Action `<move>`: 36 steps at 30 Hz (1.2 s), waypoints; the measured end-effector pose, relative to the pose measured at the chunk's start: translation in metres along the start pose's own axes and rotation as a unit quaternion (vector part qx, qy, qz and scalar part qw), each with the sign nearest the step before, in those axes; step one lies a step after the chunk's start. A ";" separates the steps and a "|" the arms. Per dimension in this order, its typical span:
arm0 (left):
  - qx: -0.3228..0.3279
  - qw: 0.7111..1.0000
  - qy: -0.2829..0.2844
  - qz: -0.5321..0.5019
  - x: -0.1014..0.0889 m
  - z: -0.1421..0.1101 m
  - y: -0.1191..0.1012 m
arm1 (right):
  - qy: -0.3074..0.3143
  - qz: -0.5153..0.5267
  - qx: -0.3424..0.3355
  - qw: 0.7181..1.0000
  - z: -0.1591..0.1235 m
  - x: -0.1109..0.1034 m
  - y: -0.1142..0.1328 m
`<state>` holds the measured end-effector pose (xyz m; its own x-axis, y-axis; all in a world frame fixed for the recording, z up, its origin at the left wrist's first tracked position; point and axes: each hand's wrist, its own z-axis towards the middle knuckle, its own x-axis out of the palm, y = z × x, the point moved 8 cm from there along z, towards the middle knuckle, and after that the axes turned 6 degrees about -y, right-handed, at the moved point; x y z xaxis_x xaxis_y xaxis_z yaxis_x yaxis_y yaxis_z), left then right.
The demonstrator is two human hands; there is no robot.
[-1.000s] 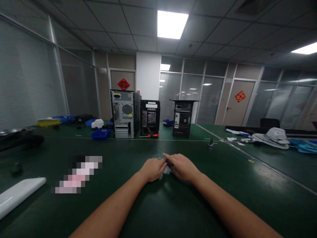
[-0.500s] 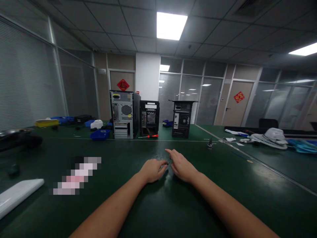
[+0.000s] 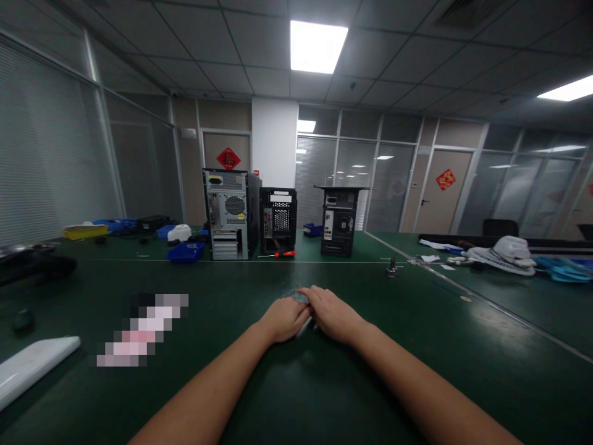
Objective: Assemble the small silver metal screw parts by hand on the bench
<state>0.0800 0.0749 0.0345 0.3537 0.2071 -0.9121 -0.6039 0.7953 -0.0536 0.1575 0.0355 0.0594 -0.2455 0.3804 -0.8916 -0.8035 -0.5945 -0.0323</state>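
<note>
A thin, see-through piece that looks like clear plastic (image 3: pixel 301 297) lies under and between my hands at the middle of the green table. My left hand (image 3: pixel 285 318) is closed on it, fingers curled and thumb pressed in. Coming from the right, my right hand (image 3: pixel 336 315) has its fingers bent over the left fingertips, where the two hands meet. Its fingers look closed on the same plastic. Most of the piece is hidden by the hands, so its full shape cannot be made out.
Three computer cases, a large one (image 3: pixel 231 213), a smaller one (image 3: pixel 278 221) and a black one (image 3: pixel 338 222), stand behind. A screwdriver (image 3: pixel 283 254) lies before them. Left are a blue tray (image 3: pixel 185 251) and a white slab (image 3: pixel 37 364); right, a small metal part (image 3: pixel 391 267) and white cap (image 3: pixel 509 253).
My right hand has moved left and its raised index finger has come down, so its fingers now overlap my left fingertips. The left hand has hardly moved. The view has shifted slightly.
</note>
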 end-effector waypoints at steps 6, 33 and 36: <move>0.004 1.000 -0.004 0.006 0.002 0.000 -0.001 | -0.001 0.003 0.002 1.000 0.000 0.003 -0.003; -0.302 0.950 -0.051 0.063 -0.019 -0.020 0.070 | -0.158 0.023 0.453 0.877 -0.141 0.000 -0.265; -0.315 0.945 -0.053 0.062 -0.018 -0.022 0.073 | -0.195 0.030 0.483 0.853 -0.153 -0.002 -0.274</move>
<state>0.0139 0.1168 0.0383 0.3020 0.3593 -0.8830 -0.9393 0.2704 -0.2113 0.4613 0.0898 0.0010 -0.3126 0.6881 -0.6548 -0.8091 0.1684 0.5631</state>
